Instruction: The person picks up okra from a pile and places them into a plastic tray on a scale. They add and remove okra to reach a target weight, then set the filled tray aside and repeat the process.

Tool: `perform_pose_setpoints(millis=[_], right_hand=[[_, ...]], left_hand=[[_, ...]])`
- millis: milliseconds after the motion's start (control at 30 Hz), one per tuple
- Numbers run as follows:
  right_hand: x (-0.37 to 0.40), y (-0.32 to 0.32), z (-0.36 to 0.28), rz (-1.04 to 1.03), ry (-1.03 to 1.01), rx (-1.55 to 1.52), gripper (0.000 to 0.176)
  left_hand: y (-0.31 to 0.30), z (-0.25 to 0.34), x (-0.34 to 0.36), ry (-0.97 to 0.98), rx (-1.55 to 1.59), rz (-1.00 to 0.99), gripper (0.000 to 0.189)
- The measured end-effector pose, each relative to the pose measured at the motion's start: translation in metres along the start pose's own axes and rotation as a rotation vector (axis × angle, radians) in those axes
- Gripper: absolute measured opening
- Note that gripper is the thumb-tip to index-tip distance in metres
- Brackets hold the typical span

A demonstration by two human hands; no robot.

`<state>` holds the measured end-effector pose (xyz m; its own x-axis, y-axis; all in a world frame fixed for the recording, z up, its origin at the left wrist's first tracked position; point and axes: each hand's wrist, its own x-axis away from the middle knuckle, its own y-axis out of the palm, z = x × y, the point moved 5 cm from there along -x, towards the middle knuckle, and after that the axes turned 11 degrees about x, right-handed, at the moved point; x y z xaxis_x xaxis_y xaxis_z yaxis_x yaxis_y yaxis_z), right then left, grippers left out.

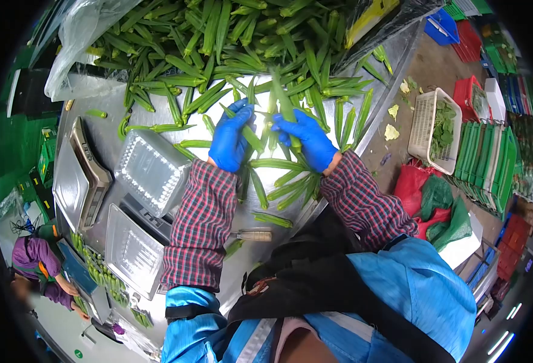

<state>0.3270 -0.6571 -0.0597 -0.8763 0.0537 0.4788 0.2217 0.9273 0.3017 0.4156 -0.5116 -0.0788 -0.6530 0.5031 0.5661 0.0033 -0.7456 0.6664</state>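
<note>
My left hand, in a blue glove, is closed round a green okra pod that slants out past the fingers. Facing it, my right hand, gloved the same, grips another okra pod, its tip pointing away from me and slightly blurred. Both hands are above the shiny metal table. Beyond them rises a large okra heap on clear plastic sheeting. Nearer my body, several loose pods lie below my right hand, and a single pod rests close to the table's front.
Left of my arm are a stack of clear plastic trays, another clear tray and a scale. A wooden handle lies by my left sleeve. A co-worker is at far left. On the right floor stands a white basket with greens.
</note>
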Motion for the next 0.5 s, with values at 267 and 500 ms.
perform_pose_setpoints(millis=[267, 500], right_hand=[[-0.005, -0.034, 0.000, 0.110, -0.028, -0.057, 0.027], [-0.005, -0.035, 0.000, 0.130, -0.004, -0.096, 0.026]], left_hand=[[0.042, 0.053, 0.013, 1.259, -1.600, 0.426, 0.057], [0.030, 0.008, -0.041, 0.451, -1.944, 0.168, 0.048]])
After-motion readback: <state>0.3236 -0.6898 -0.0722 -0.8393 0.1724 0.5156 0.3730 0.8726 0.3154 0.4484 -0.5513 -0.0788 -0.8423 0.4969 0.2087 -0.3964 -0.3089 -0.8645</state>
